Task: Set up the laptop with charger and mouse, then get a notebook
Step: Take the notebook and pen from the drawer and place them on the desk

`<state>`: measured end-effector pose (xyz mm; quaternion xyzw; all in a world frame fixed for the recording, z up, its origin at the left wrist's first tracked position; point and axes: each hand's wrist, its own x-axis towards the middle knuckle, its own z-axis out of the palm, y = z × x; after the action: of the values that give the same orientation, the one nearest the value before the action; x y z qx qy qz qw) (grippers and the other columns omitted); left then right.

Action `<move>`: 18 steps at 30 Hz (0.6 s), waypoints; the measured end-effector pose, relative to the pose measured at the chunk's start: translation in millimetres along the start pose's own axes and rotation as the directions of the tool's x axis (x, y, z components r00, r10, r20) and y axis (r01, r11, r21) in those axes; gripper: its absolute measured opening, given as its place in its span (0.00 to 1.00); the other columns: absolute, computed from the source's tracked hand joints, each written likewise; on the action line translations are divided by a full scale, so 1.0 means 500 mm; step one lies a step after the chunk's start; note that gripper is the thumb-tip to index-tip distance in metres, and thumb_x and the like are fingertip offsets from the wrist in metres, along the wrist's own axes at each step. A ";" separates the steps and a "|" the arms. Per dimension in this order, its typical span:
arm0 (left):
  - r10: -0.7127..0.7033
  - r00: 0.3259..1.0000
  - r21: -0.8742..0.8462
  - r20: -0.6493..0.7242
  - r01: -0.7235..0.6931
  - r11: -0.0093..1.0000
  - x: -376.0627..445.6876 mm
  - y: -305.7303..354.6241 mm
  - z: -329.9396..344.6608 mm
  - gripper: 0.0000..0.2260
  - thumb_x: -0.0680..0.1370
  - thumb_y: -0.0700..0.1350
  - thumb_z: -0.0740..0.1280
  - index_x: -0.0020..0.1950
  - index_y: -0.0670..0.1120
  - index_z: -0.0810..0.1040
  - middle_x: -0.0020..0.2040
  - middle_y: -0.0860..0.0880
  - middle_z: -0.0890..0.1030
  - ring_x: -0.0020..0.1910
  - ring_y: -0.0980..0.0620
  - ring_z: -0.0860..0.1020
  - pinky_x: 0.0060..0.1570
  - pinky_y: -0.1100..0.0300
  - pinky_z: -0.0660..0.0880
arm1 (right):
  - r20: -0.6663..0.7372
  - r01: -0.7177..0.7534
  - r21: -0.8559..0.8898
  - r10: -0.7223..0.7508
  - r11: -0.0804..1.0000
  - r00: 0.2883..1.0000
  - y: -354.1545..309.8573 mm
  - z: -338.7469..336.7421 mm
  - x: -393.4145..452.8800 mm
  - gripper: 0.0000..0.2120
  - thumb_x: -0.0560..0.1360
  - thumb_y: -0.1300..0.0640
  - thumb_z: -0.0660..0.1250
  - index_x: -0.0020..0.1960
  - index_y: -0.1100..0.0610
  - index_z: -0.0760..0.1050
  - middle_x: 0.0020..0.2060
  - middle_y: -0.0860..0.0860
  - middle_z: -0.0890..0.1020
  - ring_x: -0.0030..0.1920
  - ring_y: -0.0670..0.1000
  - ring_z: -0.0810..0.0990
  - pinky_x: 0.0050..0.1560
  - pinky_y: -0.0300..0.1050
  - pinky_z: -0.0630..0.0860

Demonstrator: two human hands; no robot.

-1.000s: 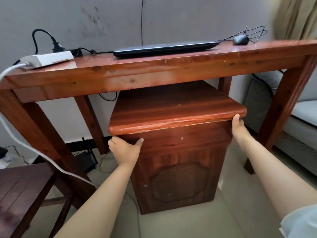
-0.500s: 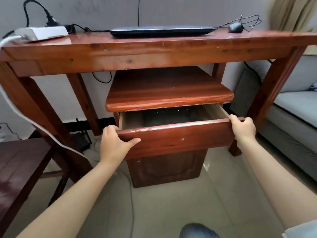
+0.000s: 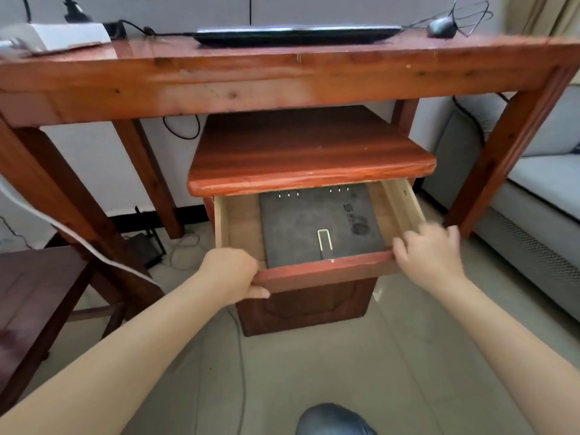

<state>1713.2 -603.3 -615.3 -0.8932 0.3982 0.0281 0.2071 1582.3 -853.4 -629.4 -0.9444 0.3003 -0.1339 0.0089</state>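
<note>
A grey notebook [image 3: 317, 224] with a metal clasp and ring binding lies flat in the pulled-out drawer [image 3: 323, 271] of a small wooden cabinet [image 3: 307, 155] under the desk. My left hand [image 3: 230, 271] grips the drawer front at its left corner. At the right corner my right hand [image 3: 430, 252] is blurred, fingers apart, over the rim and pointing at the notebook. Up on the desk [image 3: 282, 80] a shut black laptop [image 3: 295, 35] lies with a charger cable at its left and a black mouse [image 3: 441, 26] at its right.
A white power strip [image 3: 59, 37] sits at the desk's left end, its white cable [image 3: 78, 246] hanging to the floor. A dark wooden chair [image 3: 34, 293] stands at left, a grey sofa [image 3: 539, 189] at right. A black router [image 3: 150, 246] and loose wires lie by the wall.
The drawer has slid further out, and the notebook inside now shows. My left hand still holds the front; my right hand has loosened and shifted over the right corner.
</note>
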 end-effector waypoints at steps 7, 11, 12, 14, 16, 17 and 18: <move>0.006 1.000 -0.655 0.007 0.000 0.756 0.010 0.004 0.009 0.19 0.82 0.53 0.49 0.44 0.45 0.73 0.52 0.40 0.80 0.47 0.43 0.75 0.44 0.58 0.65 | 0.718 0.322 0.110 -0.300 0.940 0.628 -0.152 -0.025 0.104 0.15 0.79 0.58 0.55 0.62 0.59 0.74 0.64 0.55 0.76 0.63 0.55 0.73 0.64 0.46 0.69; -0.020 0.999 -0.731 0.048 0.049 0.680 0.022 -0.001 0.007 0.17 0.82 0.50 0.51 0.58 0.42 0.75 0.61 0.41 0.77 0.59 0.43 0.74 0.51 0.59 0.67 | 0.782 0.437 -0.033 -0.249 0.899 0.572 -0.174 -0.015 0.116 0.17 0.75 0.65 0.55 0.61 0.61 0.74 0.62 0.59 0.77 0.60 0.59 0.76 0.58 0.49 0.74; -0.026 0.998 -0.733 0.065 0.066 0.677 0.026 -0.001 0.006 0.17 0.82 0.51 0.52 0.60 0.42 0.74 0.62 0.42 0.77 0.60 0.43 0.74 0.52 0.59 0.68 | 0.792 0.448 -0.042 -0.244 0.893 0.560 -0.174 -0.013 0.118 0.17 0.74 0.67 0.54 0.59 0.63 0.75 0.60 0.60 0.78 0.59 0.60 0.76 0.57 0.49 0.75; -0.037 0.995 -0.721 0.096 0.095 0.687 0.037 -0.003 0.004 0.17 0.81 0.52 0.55 0.61 0.43 0.74 0.62 0.42 0.77 0.59 0.44 0.74 0.55 0.58 0.69 | 0.801 0.468 -0.029 -0.259 0.883 0.539 -0.170 -0.012 0.122 0.14 0.74 0.70 0.53 0.49 0.63 0.77 0.49 0.60 0.79 0.52 0.59 0.77 0.45 0.45 0.75; -0.057 0.991 -0.698 0.122 0.127 0.705 0.052 -0.005 -0.003 0.17 0.79 0.53 0.59 0.62 0.43 0.73 0.62 0.43 0.77 0.59 0.44 0.74 0.55 0.58 0.70 | 0.761 0.449 -0.018 -0.279 0.893 0.585 -0.153 -0.017 0.123 0.13 0.75 0.70 0.55 0.37 0.60 0.73 0.35 0.55 0.74 0.44 0.54 0.72 0.34 0.42 0.67; -0.067 0.989 -0.688 0.134 0.142 0.712 0.062 -0.005 -0.006 0.18 0.78 0.53 0.61 0.63 0.43 0.72 0.63 0.43 0.76 0.60 0.45 0.74 0.56 0.58 0.70 | 0.723 0.424 -0.007 -0.288 0.905 0.628 -0.138 -0.021 0.124 0.13 0.76 0.68 0.56 0.35 0.58 0.71 0.33 0.51 0.72 0.43 0.52 0.71 0.36 0.40 0.65; -0.076 0.985 -0.682 0.152 0.160 0.713 0.072 -0.004 -0.010 0.20 0.78 0.54 0.62 0.65 0.43 0.70 0.65 0.44 0.75 0.62 0.45 0.73 0.57 0.58 0.70 | 0.682 0.395 0.006 -0.292 0.919 0.670 -0.121 -0.025 0.125 0.13 0.77 0.65 0.58 0.34 0.57 0.70 0.33 0.50 0.71 0.43 0.52 0.70 0.39 0.40 0.65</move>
<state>1738.7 -629.2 -617.7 -0.9264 0.2885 0.2116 -0.1178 1662.1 -838.8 -595.8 -0.9657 0.1019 0.2375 0.0239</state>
